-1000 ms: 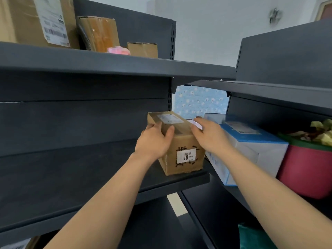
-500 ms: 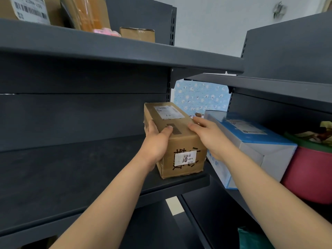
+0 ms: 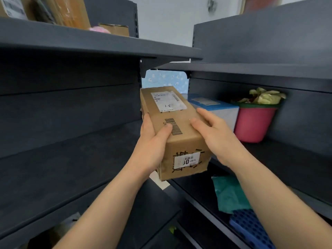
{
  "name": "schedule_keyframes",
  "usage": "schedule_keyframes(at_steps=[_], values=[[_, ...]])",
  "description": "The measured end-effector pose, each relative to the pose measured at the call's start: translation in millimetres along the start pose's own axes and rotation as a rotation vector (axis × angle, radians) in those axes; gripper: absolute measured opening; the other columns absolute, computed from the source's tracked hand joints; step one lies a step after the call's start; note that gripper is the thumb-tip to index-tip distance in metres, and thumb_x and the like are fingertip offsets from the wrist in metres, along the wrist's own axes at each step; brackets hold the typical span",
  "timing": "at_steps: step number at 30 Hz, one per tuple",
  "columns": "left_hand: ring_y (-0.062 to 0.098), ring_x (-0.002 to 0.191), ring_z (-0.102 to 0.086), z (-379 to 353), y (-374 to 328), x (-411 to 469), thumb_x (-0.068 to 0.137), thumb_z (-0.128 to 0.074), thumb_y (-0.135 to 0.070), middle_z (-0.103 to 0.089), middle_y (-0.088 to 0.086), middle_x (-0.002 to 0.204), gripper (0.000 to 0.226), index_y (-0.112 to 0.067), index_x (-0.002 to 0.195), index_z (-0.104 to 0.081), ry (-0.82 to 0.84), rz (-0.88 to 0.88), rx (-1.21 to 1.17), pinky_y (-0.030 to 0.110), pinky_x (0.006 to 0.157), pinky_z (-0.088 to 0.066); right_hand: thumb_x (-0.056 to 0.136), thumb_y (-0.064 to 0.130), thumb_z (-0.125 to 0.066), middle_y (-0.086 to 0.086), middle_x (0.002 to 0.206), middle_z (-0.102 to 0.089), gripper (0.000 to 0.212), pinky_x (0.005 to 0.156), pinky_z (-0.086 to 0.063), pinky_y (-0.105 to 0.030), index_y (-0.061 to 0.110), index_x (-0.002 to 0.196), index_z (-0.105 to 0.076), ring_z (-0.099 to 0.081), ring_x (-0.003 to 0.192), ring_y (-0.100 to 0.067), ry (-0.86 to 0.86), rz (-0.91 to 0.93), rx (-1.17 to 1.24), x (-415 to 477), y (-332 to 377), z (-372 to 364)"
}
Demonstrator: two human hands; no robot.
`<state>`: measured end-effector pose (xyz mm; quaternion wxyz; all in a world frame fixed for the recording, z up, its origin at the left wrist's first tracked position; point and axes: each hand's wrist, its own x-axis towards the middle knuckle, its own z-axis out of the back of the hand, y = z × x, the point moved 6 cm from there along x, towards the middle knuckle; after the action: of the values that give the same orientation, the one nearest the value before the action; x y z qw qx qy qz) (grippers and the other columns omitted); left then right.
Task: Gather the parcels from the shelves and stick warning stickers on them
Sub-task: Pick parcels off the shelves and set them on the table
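Observation:
A long brown cardboard parcel (image 3: 181, 126) with a white shipping label on top and a small barcode sticker on its near end is held in the air, past the front edge of the dark middle shelf (image 3: 68, 159). My left hand (image 3: 152, 141) grips its left side, thumb on top by the printed barcode. On its right side my right hand (image 3: 213, 132) clasps it, fingers across the top edge. More cardboard parcels (image 3: 71, 13) stand on the top left shelf.
A white and blue box (image 3: 217, 110) and a pink bucket (image 3: 253, 123) filled with crumpled yellowish stuff stand on the right shelf. Below lie a green bag (image 3: 230, 193) and a blue perforated mat (image 3: 251, 229). Dark shelf boards close in overhead.
The parcel rested on the middle shelf before; both hands have lifted it off and drawn it toward me and to the right. The view has shifted right as well.

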<state>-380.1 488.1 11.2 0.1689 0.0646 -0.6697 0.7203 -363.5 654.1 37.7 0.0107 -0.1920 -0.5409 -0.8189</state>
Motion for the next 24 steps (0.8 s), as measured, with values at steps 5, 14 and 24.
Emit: schedule_keyframes(at_steps=[5, 14, 24], values=[[0.006, 0.117, -0.055, -22.4, -12.0, -59.2, 0.086, -0.05, -0.047, -0.052, -0.017, 0.133, 0.047, -0.054, 0.131, -0.037, 0.176, -0.022, -0.037, 0.039, 0.102, -0.043, 0.095, 0.038, -0.053, 0.016, 0.13, -0.047, 0.054, 0.097, -0.041, -0.026, 0.027, 0.145, -0.038, -0.049, 0.112, -0.001, -0.167, -0.069, -0.074, -90.7, 4.1, 30.3], [0.004, 0.11, -0.06, -94.3, -22.8, -173.5, 0.088, -0.059, -0.042, -0.06, -0.022, 0.122, 0.044, -0.055, 0.126, -0.043, 0.465, 0.012, -0.133, 0.04, 0.096, -0.049, 0.095, 0.038, -0.052, 0.022, 0.127, -0.045, 0.054, 0.084, -0.038, -0.017, 0.031, 0.145, -0.035, -0.046, 0.107, 0.003, -0.439, -0.271, -0.164, -253.5, -9.2, 97.5], [-0.002, 0.104, -0.061, -232.0, -50.2, -332.3, 0.086, -0.066, -0.035, -0.062, -0.023, 0.115, 0.049, -0.046, 0.129, -0.045, 0.866, 0.073, -0.177, 0.029, 0.087, -0.052, 0.095, 0.037, -0.053, 0.017, 0.131, -0.042, 0.056, 0.092, -0.037, -0.023, 0.028, 0.147, -0.033, -0.044, 0.115, -0.003, -0.781, -0.495, -0.234, -465.1, -15.3, 205.8]])
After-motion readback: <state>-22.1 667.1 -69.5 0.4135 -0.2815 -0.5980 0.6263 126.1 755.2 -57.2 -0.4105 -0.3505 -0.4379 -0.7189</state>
